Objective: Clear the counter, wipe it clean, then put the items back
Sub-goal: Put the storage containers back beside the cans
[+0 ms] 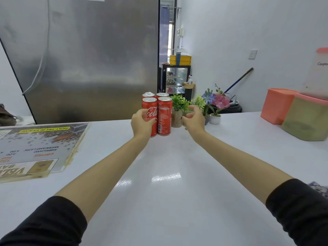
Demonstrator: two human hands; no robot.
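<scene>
Gripping front-left red can, left hand; green plant in small pot

Four upright red cola cans together on white counter, beside potted plants

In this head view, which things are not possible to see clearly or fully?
Head view only:
1. Rear cans: bodies hidden behind the front cans.
2. Menu board: cut off by the left edge.
3. Container label: blurred, cut off by the right edge.
4. Right hand: whether its fingers touch the plant pot is unclear.
</scene>
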